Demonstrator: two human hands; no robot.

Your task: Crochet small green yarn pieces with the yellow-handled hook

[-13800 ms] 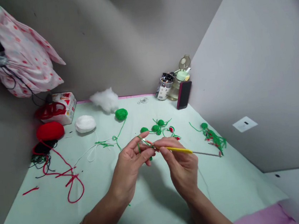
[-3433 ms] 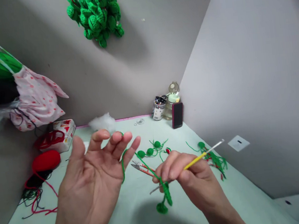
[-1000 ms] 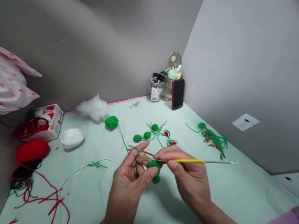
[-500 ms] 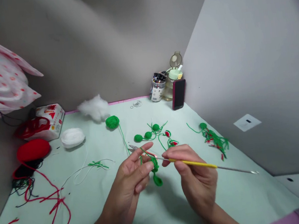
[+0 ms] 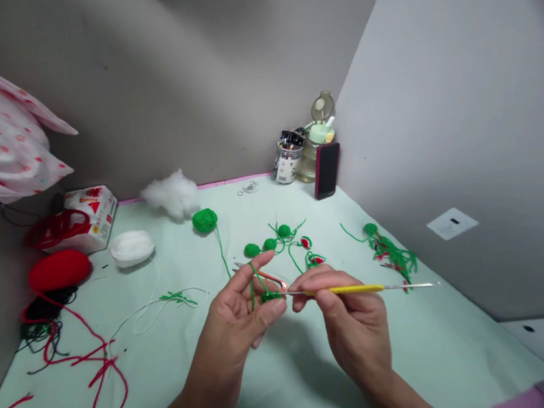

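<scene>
Between the thumb and fingers of my left hand (image 5: 239, 309) is a small green crochet piece (image 5: 271, 295), mostly covered by the fingers. Green yarn loops over the raised index finger. My right hand (image 5: 356, 315) grips a crochet hook (image 5: 358, 289) by its yellow handle, held nearly level. The hook's left end meets the green piece; the other metal end points right. Behind the left fingers lie scissors (image 5: 273, 277) with orange-red handles, partly hidden. A ball of green yarn (image 5: 204, 221) sits farther back, its strand running down toward the left hand.
Several green crochet balls (image 5: 252, 250) and small red-and-green pieces (image 5: 316, 260) lie beyond my hands. Green scraps (image 5: 396, 255) are at right. Red yarn (image 5: 58, 269), white yarn (image 5: 132, 248) and stuffing (image 5: 173, 194) sit left. A phone (image 5: 327, 170) and pen cup (image 5: 287, 161) stand at the back.
The hook has swung from slanting down rightward to nearly level. The green piece has turned, and its dangling lower end no longer shows below the left fingers.
</scene>
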